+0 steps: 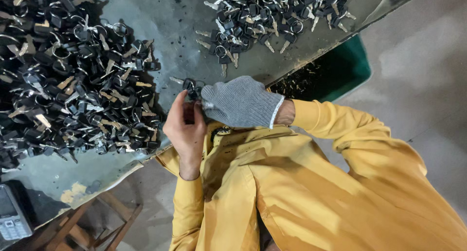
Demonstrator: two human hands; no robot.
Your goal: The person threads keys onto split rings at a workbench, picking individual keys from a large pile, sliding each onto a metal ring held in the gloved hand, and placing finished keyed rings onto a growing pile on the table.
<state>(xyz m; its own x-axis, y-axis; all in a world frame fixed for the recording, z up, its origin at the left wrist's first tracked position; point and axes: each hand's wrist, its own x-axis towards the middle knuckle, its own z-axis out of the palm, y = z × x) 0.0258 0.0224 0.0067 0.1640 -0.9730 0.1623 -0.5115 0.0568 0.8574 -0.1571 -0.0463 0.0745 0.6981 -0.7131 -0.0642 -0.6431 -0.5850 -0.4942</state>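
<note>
the right hand [242, 102] wears a grey knitted cloth glove with a ribbed, matt weave and a white hem; the left hand [186, 126] is bare. between them sits a small key set [191, 87], black matt plastic heads on a shiny metal ring. the heaped keys [73, 81] show dull silvery and brassy metal blades. the table top [160, 22] looks like worn grey sheet, scuffed and faintly glossy. the yellow sleeve [340, 124] is smooth, stained woven cloth. the stool [97, 222] is rough wood.

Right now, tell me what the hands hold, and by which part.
Both hands, bare left hand and gloved right hand, pinch a black-headed key on a ring; exact grip point is hidden.
</note>
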